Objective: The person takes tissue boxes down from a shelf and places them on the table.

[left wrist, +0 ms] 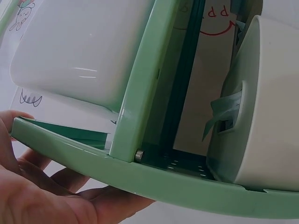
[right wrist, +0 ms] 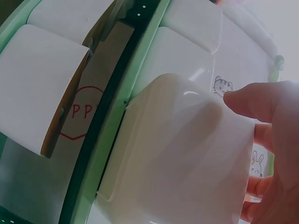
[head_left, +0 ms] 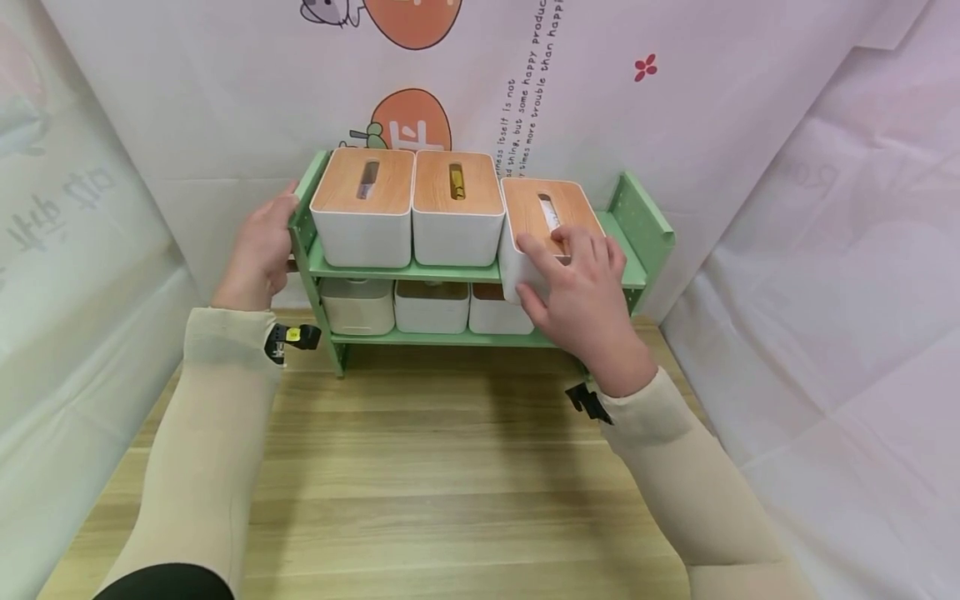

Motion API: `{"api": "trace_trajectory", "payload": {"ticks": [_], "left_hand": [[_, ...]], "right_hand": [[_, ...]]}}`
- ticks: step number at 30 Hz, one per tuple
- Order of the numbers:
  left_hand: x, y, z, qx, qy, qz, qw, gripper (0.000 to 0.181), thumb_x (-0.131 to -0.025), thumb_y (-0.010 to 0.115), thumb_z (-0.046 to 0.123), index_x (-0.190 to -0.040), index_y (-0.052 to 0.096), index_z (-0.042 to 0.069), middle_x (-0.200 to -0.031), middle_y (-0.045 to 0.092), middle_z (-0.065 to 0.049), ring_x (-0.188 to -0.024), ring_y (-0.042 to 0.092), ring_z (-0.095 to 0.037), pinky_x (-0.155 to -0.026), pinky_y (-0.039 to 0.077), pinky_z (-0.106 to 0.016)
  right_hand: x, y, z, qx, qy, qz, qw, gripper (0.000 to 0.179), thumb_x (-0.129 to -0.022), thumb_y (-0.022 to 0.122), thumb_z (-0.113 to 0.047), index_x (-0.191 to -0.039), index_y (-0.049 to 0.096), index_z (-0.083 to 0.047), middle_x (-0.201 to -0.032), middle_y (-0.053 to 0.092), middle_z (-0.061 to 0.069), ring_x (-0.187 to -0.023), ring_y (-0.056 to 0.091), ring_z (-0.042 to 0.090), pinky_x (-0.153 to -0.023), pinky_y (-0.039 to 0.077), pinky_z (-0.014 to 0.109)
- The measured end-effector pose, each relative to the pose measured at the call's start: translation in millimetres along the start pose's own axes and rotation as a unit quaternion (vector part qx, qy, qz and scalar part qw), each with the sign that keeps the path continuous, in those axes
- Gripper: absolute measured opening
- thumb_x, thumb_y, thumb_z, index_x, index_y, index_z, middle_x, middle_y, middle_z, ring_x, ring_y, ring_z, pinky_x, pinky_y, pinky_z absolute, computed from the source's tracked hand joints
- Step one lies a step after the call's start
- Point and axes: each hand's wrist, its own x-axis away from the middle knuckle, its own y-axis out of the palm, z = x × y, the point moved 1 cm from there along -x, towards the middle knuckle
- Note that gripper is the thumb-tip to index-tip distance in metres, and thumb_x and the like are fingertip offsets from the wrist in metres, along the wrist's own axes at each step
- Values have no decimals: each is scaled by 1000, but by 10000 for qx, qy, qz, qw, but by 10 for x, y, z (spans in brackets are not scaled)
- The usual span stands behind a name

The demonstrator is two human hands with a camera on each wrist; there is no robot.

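My right hand [head_left: 585,287] grips a white tissue box [right wrist: 177,149] with a wood-look lid [head_left: 528,208]. Its thumb lies against the front and the other fingers are at the lid and far side. This box juts past the front edge of the upper board of a small green shelf [head_left: 656,233]. At the shelf's left end panel [left wrist: 88,168], my left hand [head_left: 258,246] holds on from outside, a fingertip at the top edge. Two matching boxes, the left one [head_left: 360,237] and the middle one [head_left: 459,237], stand beside the gripped box.
On the lower board sit a cream box [head_left: 358,312] with tissue in its slot, a white box [head_left: 431,312] and another white box [head_left: 491,315], partly hidden. A wood-grain surface [head_left: 390,467] lies in front. Printed white cloth [head_left: 577,100] hangs behind and at both sides.
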Motion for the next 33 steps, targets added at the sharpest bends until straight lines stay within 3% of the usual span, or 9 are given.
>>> {"api": "trace_trajectory", "payload": {"ticks": [18, 21, 23, 26, 28, 31, 33], "left_hand": [[-8, 5, -10, 40, 8, -25, 10000, 47, -105, 29, 55, -152, 29, 49, -163, 19, 8, -138, 34, -26, -104, 39, -49], [-10, 3, -9, 43, 4, -37, 10000, 47, -105, 29, 55, -152, 30, 49, -163, 18, 8, -138, 34, -26, -104, 38, -49], [-12, 4, -12, 63, 8, -49, 10000, 46, -105, 30, 55, -151, 31, 50, -163, 19, 7, -137, 34, -27, -104, 38, -49], [-12, 5, -15, 71, 6, -56, 10000, 46, -105, 30, 56, -150, 31, 50, -163, 19, 7, -137, 35, -27, -104, 38, -49], [-12, 5, -17, 69, 5, -59, 10000, 46, -105, 30, 56, -151, 31, 50, -163, 19, 7, -137, 35, -27, -104, 38, -50], [-10, 2, -17, 52, 8, -58, 10000, 47, -105, 29, 56, -152, 30, 49, -163, 19, 6, -137, 35, -27, -104, 38, -50], [-11, -1, -16, 61, 0, -56, 10000, 47, -105, 29, 56, -152, 29, 49, -163, 19, 6, -137, 35, -27, -104, 38, -50]], "right_hand": [[45, -42, -1, -83, -2, 188, 9998, 49, -88, 69, -32, -135, 58, -21, -125, 47, 21, -112, 44, 44, -96, 27, 61], [53, -97, 58, -388, 153, 439, 9982, 54, -88, 69, -34, -138, 56, -17, -131, 46, 23, -119, 42, 44, -97, 27, 60], [64, -151, 131, -745, 518, 657, 9937, 58, -89, 68, -37, -141, 55, -13, -133, 45, 24, -122, 42, 42, -99, 29, 57], [98, -239, 275, -1461, 1485, 739, 9753, 63, -93, 63, -43, -145, 51, -10, -133, 44, 23, -123, 43, 38, -100, 34, 55], [129, -288, 377, -1921, 2249, 572, 9536, 65, -96, 56, -48, -148, 47, -10, -134, 45, 22, -122, 47, 37, -98, 39, 54], [172, -326, 526, -2767, 3120, -5, 9089, 69, -101, 44, -55, -152, 39, -9, -136, 47, 23, -115, 55, 39, -94, 44, 54], [194, -320, 605, -3492, 3544, -495, 8660, 72, -102, 39, -59, -154, 34, -9, -135, 49, 26, -107, 61, 39, -91, 49, 50]]}}
